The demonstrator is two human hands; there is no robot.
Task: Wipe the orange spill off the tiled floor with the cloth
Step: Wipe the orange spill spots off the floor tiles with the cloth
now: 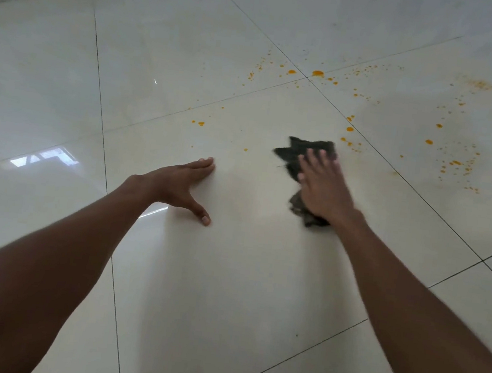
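From the head view, the right hand (325, 190) presses flat on the dark cloth (307, 159), fingers straight and spread, curled round nothing. The cloth lies crumpled on the tiled floor (242, 279), its long axis running from the wrist up and away toward its far edge. The orange spill (317, 73) dots the tiles beyond and right of the cloth. Left of the cloth, the left hand (177, 184) rests open on the floor, thumb splayed.

The scene is lit evenly and brightly by soft daylight. A window reflection (45, 157) is thrown as glare on the glossy floor (227, 277) at nine o'clock. Faint shadows are cast beneath the forearms. The right hand (323, 186) is smeared by motion blur (the cloth (305, 150) too). Tile joints are bowed towards the edges.
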